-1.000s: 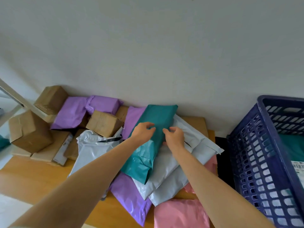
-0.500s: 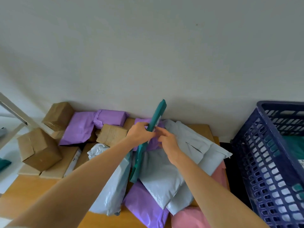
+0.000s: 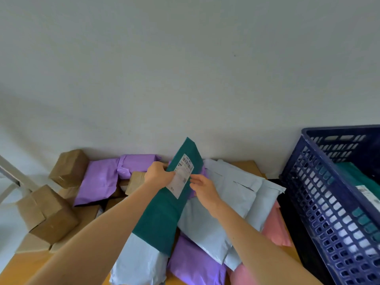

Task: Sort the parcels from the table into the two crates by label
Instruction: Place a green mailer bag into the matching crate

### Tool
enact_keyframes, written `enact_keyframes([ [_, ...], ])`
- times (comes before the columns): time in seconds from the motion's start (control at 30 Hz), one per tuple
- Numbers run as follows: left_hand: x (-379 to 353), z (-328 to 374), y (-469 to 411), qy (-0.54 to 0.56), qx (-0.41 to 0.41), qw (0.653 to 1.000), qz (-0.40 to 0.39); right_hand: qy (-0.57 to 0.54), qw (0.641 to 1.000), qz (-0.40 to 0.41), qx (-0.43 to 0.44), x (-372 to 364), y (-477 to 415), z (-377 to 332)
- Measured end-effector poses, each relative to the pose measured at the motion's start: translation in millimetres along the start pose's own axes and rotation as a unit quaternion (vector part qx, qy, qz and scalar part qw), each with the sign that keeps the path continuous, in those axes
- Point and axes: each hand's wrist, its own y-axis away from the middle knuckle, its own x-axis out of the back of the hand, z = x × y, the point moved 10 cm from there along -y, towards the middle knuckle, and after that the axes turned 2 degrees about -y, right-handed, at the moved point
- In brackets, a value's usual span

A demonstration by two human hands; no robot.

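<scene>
Teal parcel (image 3: 164,212) is up off the pile on the worktop (image 3: 18,268), white label (image 3: 182,174) facing the camera. Left hand (image 3: 158,174) grips its left edge; right hand (image 3: 203,187) fingers open, touching the right edge. Blue crate (image 3: 329,202) sits at right.

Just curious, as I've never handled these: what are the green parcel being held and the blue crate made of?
The green parcel looks like a thin plastic mailer bag: smooth, matte, bending softly, with a paper label stuck on. The blue crate seems to be rigid moulded plastic, judging by its uniform colour and regular lattice of holes.
</scene>
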Motion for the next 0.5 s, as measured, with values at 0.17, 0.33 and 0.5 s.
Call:
enact_keyframes([
  [0.17, 20.3, -21.0, 10.8, 0.180, 0.049, 0.982, -0.028, 0.039, 0.995, 0.082, 0.042, 8.7, 15.5, -14.7],
  [0.33, 45.9, -39.5, 29.9, 0.345, 0.049, 0.934, -0.075, -0.028, 0.991, 0.121, 0.047, 0.8, 38.9, -29.3],
  [0.5, 78.3, -52.2, 62.2, 0.418, 0.011, 0.902, -0.104, -0.117, 0.985, 0.122, 0.039, -21.5, 61.1, -38.9],
])
